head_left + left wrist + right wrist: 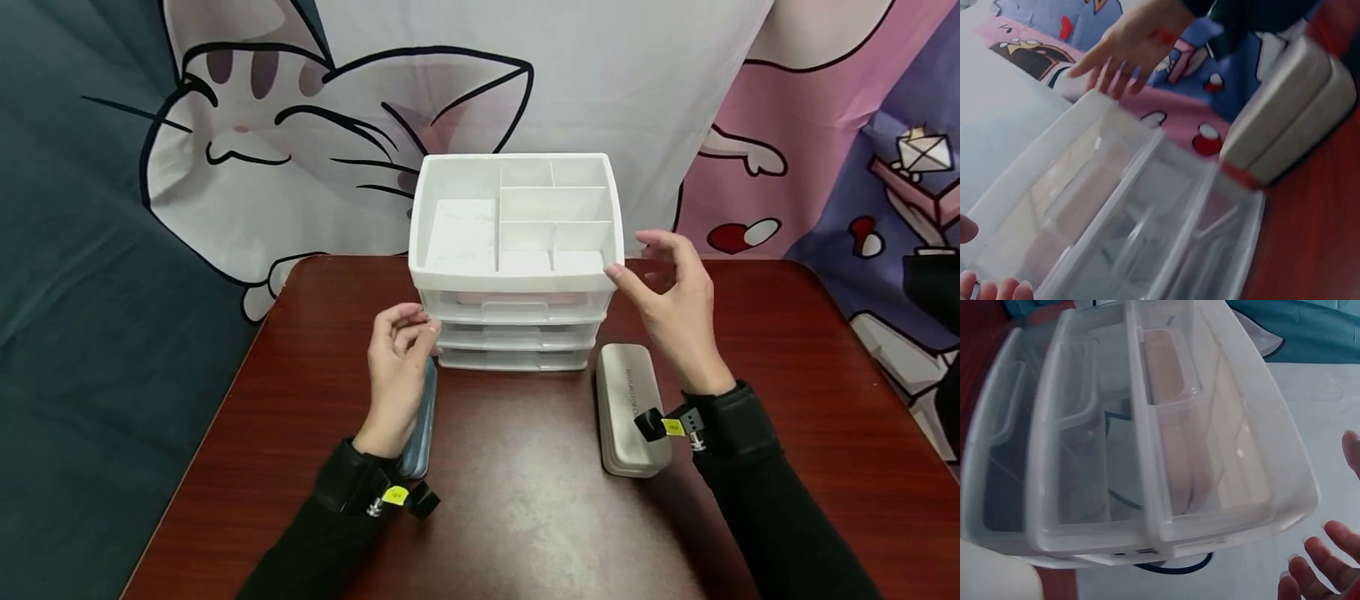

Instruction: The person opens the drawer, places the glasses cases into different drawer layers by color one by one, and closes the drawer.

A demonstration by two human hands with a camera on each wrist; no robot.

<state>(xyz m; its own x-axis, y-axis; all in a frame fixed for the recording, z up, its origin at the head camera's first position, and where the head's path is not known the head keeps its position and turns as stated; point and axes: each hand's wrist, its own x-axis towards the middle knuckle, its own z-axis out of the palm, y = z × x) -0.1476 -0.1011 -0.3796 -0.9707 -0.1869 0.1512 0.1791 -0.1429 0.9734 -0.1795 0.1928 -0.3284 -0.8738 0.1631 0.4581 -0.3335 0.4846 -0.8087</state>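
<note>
A white drawer organizer (517, 283) stands at the back of the table, with a divided top tray and three clear drawers. My left hand (397, 367) hovers by its lower left side, fingers loosely bent and holding nothing. At the upper right corner is my right hand (682, 308), its thumb close to the rim; whether it touches cannot be told. In the right wrist view, the fingers (1329, 562) are spread beside the organizer. Something pinkish (1175, 450) shows through the top drawer. Below my left hand lies a blue case (423, 425), partly covered by the wrist.
A beige metal-look case (626, 392) with small lettering lies on the brown table (525, 517), right of the organizer's front and partly under my right wrist camera. Behind the table hangs a cartoon-printed cloth (600, 75). Dark green fabric (90, 333) hangs at the left.
</note>
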